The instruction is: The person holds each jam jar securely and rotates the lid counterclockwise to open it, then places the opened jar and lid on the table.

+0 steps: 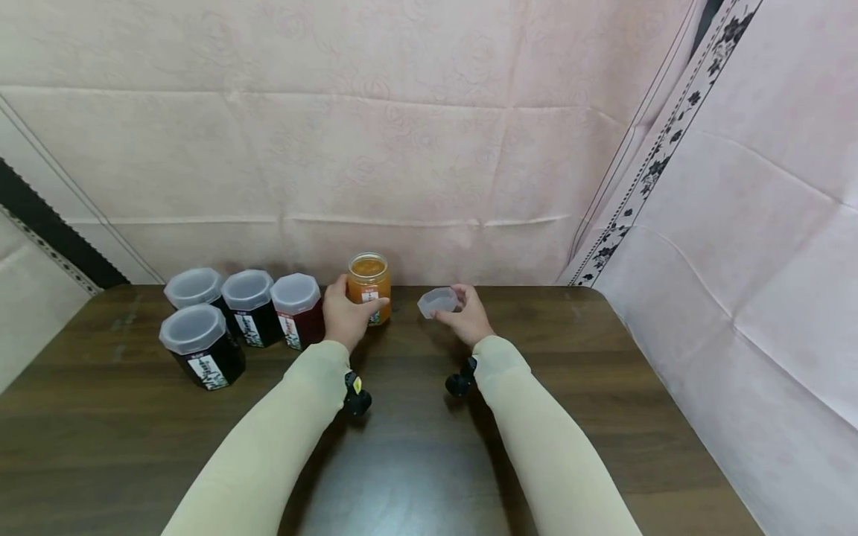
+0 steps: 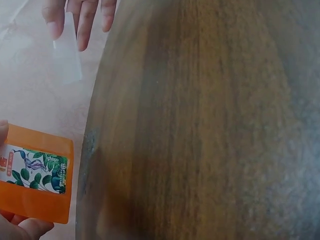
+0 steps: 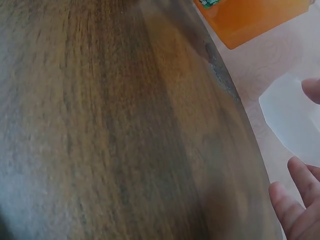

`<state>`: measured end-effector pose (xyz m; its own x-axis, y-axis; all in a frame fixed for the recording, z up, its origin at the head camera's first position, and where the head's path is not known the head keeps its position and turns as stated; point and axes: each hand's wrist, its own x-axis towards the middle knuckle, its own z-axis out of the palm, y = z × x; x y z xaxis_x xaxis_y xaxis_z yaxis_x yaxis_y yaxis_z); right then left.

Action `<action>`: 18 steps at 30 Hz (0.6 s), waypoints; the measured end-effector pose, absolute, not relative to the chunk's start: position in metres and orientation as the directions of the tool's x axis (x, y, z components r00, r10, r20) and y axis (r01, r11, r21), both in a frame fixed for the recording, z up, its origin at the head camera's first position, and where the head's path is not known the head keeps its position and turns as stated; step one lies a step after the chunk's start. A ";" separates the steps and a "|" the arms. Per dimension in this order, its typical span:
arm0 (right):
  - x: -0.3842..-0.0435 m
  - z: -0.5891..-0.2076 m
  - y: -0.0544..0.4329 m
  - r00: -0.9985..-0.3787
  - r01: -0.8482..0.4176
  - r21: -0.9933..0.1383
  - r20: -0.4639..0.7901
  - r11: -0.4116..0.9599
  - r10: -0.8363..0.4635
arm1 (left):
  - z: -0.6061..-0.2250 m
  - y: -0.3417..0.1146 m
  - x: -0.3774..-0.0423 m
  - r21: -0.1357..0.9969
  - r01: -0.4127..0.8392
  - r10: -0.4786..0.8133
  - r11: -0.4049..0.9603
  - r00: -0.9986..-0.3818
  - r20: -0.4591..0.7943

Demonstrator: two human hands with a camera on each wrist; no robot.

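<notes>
A glass jar of orange jam (image 1: 369, 286) stands uncapped near the table's far edge, its round rim bare. My left hand (image 1: 343, 314) grips it from the left, with the thumb across the front by the label. In the left wrist view the jar (image 2: 42, 202) shows a label with green leaves. To its right, my right hand (image 1: 468, 318) pinches a translucent white six-sided lid (image 1: 438, 300) by its edge. The right wrist view has this lid (image 3: 287, 112) between thumb and fingers, apart from the jar.
Left of my left hand stand several dark jars (image 1: 213, 365) with translucent lids, and a dark red jar (image 1: 304, 327) stands close beside that hand. The wooden table (image 1: 415, 461) ends at a pale cloth (image 1: 402, 164) behind; another cloth hangs at the right.
</notes>
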<state>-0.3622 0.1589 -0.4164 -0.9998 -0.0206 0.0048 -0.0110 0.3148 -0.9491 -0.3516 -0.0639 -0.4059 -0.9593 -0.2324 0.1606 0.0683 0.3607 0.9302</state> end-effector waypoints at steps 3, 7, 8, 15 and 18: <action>-0.364 -0.417 0.157 -1.000 -0.005 -0.954 0.002 0.301 -0.010 | -0.406 -0.063 -0.353 0.926 0.046 -0.233 0.374 -0.962 0.142; -0.366 -0.414 0.154 -1.000 -0.010 -0.958 0.007 0.285 -0.010 | -0.406 -0.062 -0.356 0.924 0.027 -0.239 0.381 -0.963 0.127; -0.366 -0.414 0.153 -1.000 -0.009 -0.959 0.006 0.283 -0.011 | -0.406 -0.062 -0.357 0.922 0.025 -0.241 0.386 -0.962 0.127; -0.370 -0.417 0.149 -1.000 0.006 -0.959 -0.006 0.284 0.003 | -0.405 -0.061 -0.362 0.910 0.012 -0.237 0.415 -0.964 0.121; -0.371 -0.418 0.148 -1.000 0.002 -0.961 0.000 0.277 0.010 | -0.405 -0.058 -0.365 0.914 0.021 -0.228 0.406 -0.966 0.124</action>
<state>-0.3707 0.1477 -0.4177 -1.0000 0.0099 0.0005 0.0023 0.2772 -0.9608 -0.3655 -0.0583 -0.4047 -0.9657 -0.2284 0.1238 0.0210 0.4062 0.9136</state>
